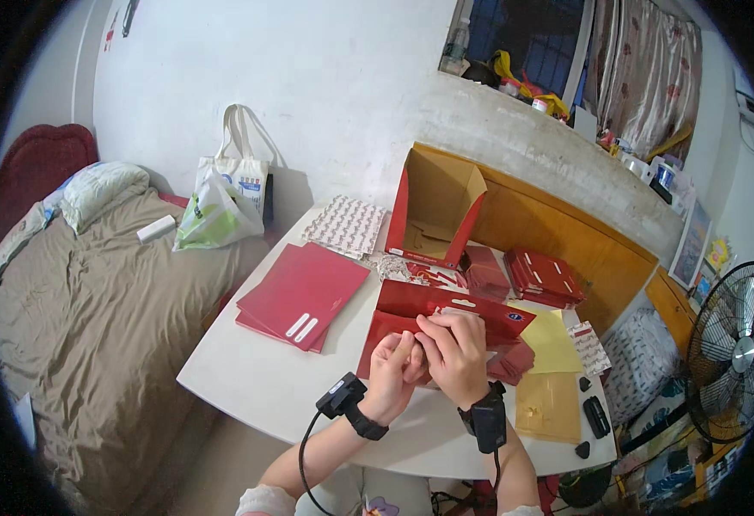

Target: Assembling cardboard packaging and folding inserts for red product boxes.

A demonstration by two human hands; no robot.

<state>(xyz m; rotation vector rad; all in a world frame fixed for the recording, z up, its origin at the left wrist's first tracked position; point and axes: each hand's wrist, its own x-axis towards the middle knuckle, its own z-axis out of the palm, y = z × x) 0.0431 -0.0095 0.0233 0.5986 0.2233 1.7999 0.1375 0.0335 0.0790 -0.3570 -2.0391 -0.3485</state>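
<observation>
My left hand [392, 371] and my right hand [457, 355] meet above the near side of the table, fingers curled and thumbs close together. Whatever is pinched between them is too small or too hidden to make out. Just beyond and beneath them lies a red cardboard package [403, 301] with a hanging slot in its upper flap; the hands cover part of it. Both wrists wear black strapped devices with cables. To the left is a stack of flat dark-red cards or folders [304, 288] with white slots.
An upright red display box [437, 202] stands at the back beside stacked red packs [545, 275]. White cords [392, 267] lie before it, patterned sheets [345, 225] to its left. Yellow paper [553, 335] and a tan envelope [549, 408] are at right. A fan [742, 353] stands beyond the table.
</observation>
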